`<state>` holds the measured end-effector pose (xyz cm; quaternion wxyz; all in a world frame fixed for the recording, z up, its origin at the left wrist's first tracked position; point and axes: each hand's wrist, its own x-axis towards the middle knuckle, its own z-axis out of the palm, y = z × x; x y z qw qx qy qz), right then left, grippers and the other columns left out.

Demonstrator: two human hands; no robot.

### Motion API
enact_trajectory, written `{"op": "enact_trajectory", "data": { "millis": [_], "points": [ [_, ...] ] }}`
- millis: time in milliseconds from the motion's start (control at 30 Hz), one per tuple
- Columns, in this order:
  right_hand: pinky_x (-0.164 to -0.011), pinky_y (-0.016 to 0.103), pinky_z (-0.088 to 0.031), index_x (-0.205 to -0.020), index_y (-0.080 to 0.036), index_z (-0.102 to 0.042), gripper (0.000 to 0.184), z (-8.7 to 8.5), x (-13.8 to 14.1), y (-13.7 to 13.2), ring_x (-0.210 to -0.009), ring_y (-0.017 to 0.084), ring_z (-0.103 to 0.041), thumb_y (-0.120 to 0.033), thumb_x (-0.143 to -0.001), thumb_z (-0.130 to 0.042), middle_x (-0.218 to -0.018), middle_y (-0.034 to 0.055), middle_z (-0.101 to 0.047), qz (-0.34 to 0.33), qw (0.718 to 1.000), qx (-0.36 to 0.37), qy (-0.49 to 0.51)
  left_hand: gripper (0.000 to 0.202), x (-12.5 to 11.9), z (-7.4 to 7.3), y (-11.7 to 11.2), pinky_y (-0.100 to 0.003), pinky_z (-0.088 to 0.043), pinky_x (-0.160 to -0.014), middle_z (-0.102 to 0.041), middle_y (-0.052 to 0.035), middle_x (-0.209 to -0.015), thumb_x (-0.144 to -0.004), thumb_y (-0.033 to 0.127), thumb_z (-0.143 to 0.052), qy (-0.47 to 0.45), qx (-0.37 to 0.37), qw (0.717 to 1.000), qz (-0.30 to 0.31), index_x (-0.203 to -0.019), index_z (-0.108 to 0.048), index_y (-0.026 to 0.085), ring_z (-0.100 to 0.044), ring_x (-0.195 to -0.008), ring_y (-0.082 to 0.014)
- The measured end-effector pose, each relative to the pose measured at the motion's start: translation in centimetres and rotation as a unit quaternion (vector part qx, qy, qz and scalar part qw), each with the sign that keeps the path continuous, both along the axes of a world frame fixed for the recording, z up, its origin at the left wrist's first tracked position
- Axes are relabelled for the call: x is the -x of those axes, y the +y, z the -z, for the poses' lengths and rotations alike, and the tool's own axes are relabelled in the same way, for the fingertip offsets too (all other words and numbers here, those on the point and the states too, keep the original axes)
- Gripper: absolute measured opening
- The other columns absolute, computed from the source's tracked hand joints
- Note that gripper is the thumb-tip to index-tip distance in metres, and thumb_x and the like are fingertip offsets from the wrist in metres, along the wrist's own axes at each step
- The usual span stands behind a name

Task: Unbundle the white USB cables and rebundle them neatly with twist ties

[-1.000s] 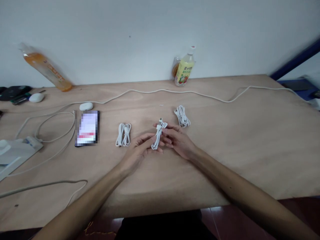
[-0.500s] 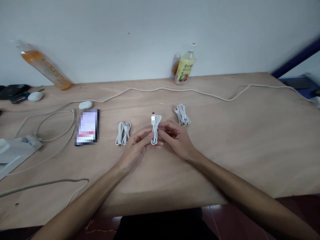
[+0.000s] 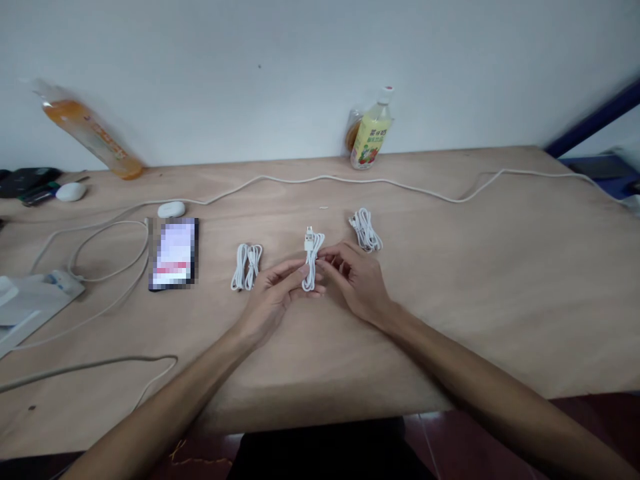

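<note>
Both of my hands meet at the middle of the wooden table (image 3: 480, 280), pinching a folded white USB cable (image 3: 311, 260) between them. My left hand (image 3: 274, 297) grips its lower part with thumb and fingers. From the right, my right hand (image 3: 356, 279) pinches the same bundle at its middle. The plug end sticks up above my fingers. A second coiled white cable (image 3: 247, 266) lies just left of my left hand. A third coiled white cable (image 3: 365, 230) lies beyond my right hand.
A phone (image 3: 175, 253) lies screen-up at the left, with a white earbud case (image 3: 171, 209) behind it. A long white cord (image 3: 400, 187) runs across the back. A yellow drink bottle (image 3: 369, 133) and an orange bottle (image 3: 90, 137) stand by the wall. A power strip (image 3: 30, 303) sits far left.
The cable bundle has been turned more upright between my fingers, and both hands have closed in on it. The other two cables have not moved.
</note>
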<state>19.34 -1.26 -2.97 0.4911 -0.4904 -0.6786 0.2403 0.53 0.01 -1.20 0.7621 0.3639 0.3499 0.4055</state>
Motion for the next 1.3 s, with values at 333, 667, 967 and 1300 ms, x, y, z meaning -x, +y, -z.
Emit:
{"op": "enact_trajectory", "data": {
  "millis": [333,667,967,1300],
  "points": [
    [-0.073,0.035,-0.050,-0.099,-0.025,-0.077,0.018,0.2,0.2,-0.3,-0.073,0.021,-0.058,-0.028,-0.107,-0.062,-0.086,0.0037,-0.067,0.016,0.999,-0.023,-0.047,0.034,0.2,0.3,0.3,-0.031,-0.064,-0.073,-0.085,-0.0105,-0.091,-0.079,0.038,-0.097,0.011,0.005,1.000,0.005,-0.101,-0.089,0.013,-0.078,-0.072,-0.0187],
    [-0.075,0.037,-0.050,-0.096,-0.026,-0.075,0.017,0.1,0.3,-0.2,-0.074,0.022,-0.058,-0.029,-0.105,-0.061,-0.085,0.0042,-0.066,0.016,0.999,-0.015,-0.041,0.030,0.0,0.2,0.3,-0.033,-0.065,-0.074,-0.084,-0.0101,-0.091,-0.080,0.038,-0.096,0.017,-0.006,1.000,0.007,-0.096,-0.089,0.014,-0.075,-0.070,-0.0178],
    [-0.066,0.034,-0.046,-0.113,-0.025,-0.069,0.018,-0.4,0.1,-0.2,-0.071,0.019,-0.059,-0.030,-0.100,-0.057,-0.087,0.0019,-0.069,0.006,0.993,0.070,0.093,0.032,0.0,0.3,0.0,-0.031,-0.064,-0.074,-0.084,-0.0069,-0.093,-0.076,0.039,-0.099,0.057,-0.022,0.998,-0.002,-0.097,-0.088,0.017,-0.077,-0.073,-0.0170],
    [-0.051,0.029,-0.030,-0.085,-0.024,-0.073,0.043,-1.2,0.2,0.4,-0.055,0.013,-0.040,-0.065,-0.096,-0.067,-0.065,-0.0042,-0.048,-0.036,0.960,0.174,0.215,0.034,-0.1,-0.2,-0.7,-0.029,-0.057,-0.064,-0.082,-0.0042,-0.080,-0.073,0.030,-0.099,0.162,-0.129,0.978,0.032,-0.102,-0.087,0.018,-0.069,-0.066,-0.0170]
  ]
}}
